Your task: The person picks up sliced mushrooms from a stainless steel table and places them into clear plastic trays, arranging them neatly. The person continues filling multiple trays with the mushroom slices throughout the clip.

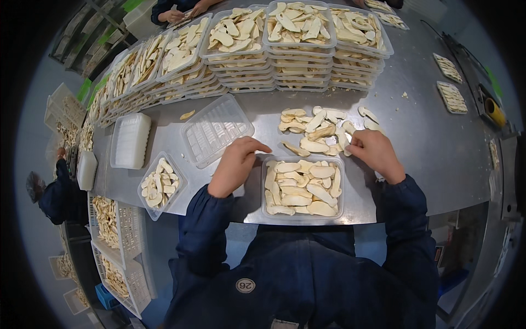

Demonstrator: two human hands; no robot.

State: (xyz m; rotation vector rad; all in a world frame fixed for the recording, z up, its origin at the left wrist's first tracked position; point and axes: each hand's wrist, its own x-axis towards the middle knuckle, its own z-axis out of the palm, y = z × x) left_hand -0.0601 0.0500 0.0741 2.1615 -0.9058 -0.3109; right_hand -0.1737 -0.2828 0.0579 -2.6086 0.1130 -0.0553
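In front of me a clear plastic tray (pixel 344 189) lies near the table's front edge, filled with dried, pale mushroom slices (pixel 296 191) laid mostly crosswise. My left hand (pixel 239 164) hovers at the tray's far left corner, index finger stretched out, with nothing seen in it. Past the tray's far right corner, my right hand (pixel 377 154) pinches the near end of a mushroom slice (pixel 342 137) between thumb and fingers. That slice is at the right side of a loose pile of mushroom slices (pixel 314 123) beyond the tray.
Stacked filled trays (pixel 302 61) line the far side of the steel table (pixel 427 164). To the left are an empty clear tray (pixel 215 131), a stack of white trays (pixel 130 140) and a small tray of pieces (pixel 158 185). Crates (pixel 129 234) stand below. Co-workers are at the far side and left.
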